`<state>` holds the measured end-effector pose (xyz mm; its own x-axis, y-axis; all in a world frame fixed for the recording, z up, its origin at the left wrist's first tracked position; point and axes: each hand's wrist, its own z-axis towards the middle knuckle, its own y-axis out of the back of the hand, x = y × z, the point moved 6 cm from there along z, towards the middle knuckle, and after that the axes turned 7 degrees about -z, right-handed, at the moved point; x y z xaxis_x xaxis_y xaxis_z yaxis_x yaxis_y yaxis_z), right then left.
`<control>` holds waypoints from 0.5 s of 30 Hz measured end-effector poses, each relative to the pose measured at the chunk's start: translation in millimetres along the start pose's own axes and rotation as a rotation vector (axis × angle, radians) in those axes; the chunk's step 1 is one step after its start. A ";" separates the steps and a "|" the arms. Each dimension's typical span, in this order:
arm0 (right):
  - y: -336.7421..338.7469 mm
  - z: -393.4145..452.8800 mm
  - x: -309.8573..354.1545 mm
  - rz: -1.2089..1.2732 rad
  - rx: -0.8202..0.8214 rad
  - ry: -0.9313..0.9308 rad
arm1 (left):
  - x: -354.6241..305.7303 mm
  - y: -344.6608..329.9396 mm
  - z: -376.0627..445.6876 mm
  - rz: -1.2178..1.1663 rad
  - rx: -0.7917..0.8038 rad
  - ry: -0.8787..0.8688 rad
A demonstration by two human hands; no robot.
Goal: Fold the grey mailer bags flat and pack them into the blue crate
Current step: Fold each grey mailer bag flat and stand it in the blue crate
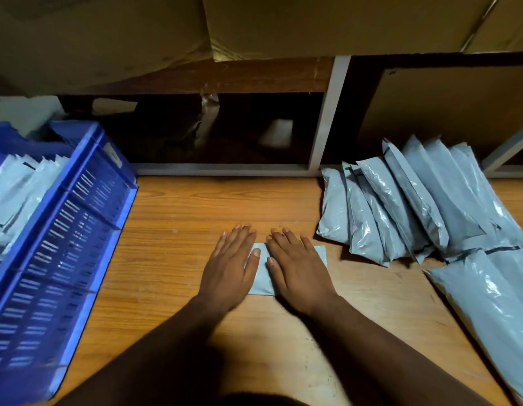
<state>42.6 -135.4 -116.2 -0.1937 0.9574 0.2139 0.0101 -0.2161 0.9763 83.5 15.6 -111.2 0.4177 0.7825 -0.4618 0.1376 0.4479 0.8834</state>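
Observation:
A small folded grey mailer bag point(261, 278) lies flat on the wooden table point(181, 212) at the centre. My left hand point(229, 269) presses on its left part with straight fingers. My right hand point(298, 271) lies flat on its right part, covering most of it. The blue crate point(69, 218) stands at the left, with folded grey bags point(17, 194) standing inside it. A row of several grey mailer bags point(406, 206) leans at the right, behind the hands.
More grey bags point(494, 303) lie at the right front edge of the table. Cardboard boxes point(313, 22) overhang at the top. A white-framed shelf point(327, 118) with dark openings closes the back of the table.

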 end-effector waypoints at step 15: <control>-16.9 -1.5 -10.5 0.001 0.057 -0.028 | 7.2 -23.8 -4.2 0.105 0.101 0.073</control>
<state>43.0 -142.1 -135.0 -0.1662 0.9625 0.2145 0.0657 -0.2062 0.9763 79.4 12.4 -135.9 0.3688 0.8536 -0.3680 0.1879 0.3193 0.9288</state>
